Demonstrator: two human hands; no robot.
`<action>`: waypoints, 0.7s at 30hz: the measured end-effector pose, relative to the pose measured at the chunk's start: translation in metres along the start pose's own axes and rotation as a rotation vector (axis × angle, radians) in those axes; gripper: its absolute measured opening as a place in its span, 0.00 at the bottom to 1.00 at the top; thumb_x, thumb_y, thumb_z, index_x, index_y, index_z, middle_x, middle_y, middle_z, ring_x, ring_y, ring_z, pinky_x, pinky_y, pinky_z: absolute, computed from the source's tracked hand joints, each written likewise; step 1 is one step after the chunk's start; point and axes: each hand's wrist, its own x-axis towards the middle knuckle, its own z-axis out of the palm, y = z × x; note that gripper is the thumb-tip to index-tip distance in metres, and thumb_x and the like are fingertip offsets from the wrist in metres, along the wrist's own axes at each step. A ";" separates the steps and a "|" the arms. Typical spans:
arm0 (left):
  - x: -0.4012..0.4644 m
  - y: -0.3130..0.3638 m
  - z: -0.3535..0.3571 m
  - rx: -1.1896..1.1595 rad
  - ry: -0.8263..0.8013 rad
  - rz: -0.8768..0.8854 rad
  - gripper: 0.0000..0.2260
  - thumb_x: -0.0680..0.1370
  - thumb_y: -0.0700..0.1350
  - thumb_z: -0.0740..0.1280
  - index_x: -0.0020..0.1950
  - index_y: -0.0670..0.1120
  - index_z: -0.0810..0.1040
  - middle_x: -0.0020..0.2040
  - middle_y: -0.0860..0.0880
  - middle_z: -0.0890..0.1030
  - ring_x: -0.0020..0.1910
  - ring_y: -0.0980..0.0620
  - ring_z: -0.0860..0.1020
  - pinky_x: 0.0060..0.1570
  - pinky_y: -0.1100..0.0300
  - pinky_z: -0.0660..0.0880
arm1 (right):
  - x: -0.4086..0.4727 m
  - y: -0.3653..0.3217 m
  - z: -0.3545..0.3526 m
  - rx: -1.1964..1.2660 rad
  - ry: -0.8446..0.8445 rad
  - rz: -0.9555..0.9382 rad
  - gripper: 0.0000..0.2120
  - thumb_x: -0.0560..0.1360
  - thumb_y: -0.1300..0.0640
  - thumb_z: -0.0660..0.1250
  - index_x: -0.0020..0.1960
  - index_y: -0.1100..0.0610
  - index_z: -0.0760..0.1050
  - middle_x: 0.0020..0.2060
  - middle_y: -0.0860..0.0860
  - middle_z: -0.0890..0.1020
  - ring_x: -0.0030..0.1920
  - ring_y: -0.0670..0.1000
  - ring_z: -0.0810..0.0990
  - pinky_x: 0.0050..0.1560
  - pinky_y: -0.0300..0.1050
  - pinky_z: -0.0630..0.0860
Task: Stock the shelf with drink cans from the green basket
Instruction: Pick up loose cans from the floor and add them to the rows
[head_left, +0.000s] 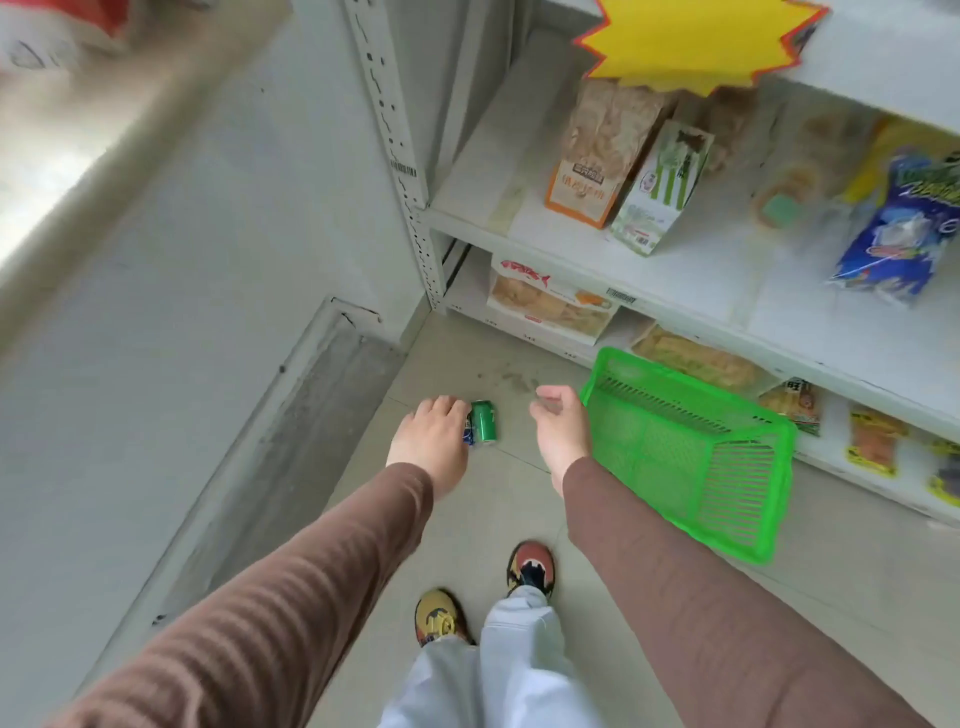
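The left hand (434, 434) reaches down toward the floor and its fingers curl around a blue can (469, 432), of which only a small part shows beside the fingers. A green can (484, 422) is just to the right of the blue one, touching it; I cannot tell if the hand grasps this one too or if it only sits against the other can. The right hand (561, 428) is a little to the right of the cans, apart from them, with the fingers loosely bent and nothing inside, so it is released. Just right of this hand the green basket (691, 457) stands on the tiled floor (831, 623), next to the bottom of the shelf (685, 275), and no cans show inside it. The white shelf unit fills the far right side. On its middle board an orange snack bag (602, 156) and a white and green box (662, 187) stand side by side, and further right there is a blue packet (898, 228). On the lowest board lie flat packs of dried food (550, 306). A yellow star-shaped sign (696, 36) hangs at the top. Both arms wear brown ribbed sleeves (322, 597), and near the bottom two colourful shoes (530, 566) and light trousers (514, 665) are visible.
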 end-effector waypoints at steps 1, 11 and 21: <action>0.009 -0.008 0.020 -0.001 -0.020 -0.013 0.20 0.75 0.44 0.61 0.68 0.47 0.67 0.65 0.48 0.71 0.64 0.45 0.68 0.60 0.53 0.68 | 0.013 0.018 0.012 -0.032 -0.018 0.020 0.11 0.79 0.62 0.65 0.60 0.58 0.77 0.57 0.54 0.80 0.55 0.53 0.79 0.55 0.44 0.73; 0.116 -0.071 0.223 0.004 -0.142 -0.071 0.21 0.76 0.45 0.62 0.69 0.46 0.67 0.66 0.46 0.71 0.66 0.45 0.67 0.63 0.51 0.69 | 0.172 0.195 0.126 -0.311 -0.189 0.119 0.21 0.78 0.53 0.70 0.67 0.61 0.72 0.62 0.58 0.79 0.60 0.57 0.79 0.58 0.43 0.72; 0.192 -0.115 0.359 -0.099 -0.105 -0.137 0.19 0.75 0.47 0.62 0.66 0.48 0.69 0.62 0.49 0.74 0.60 0.47 0.71 0.55 0.53 0.72 | 0.285 0.313 0.216 -0.433 -0.255 0.199 0.29 0.74 0.46 0.74 0.65 0.63 0.71 0.61 0.60 0.79 0.61 0.60 0.78 0.62 0.54 0.76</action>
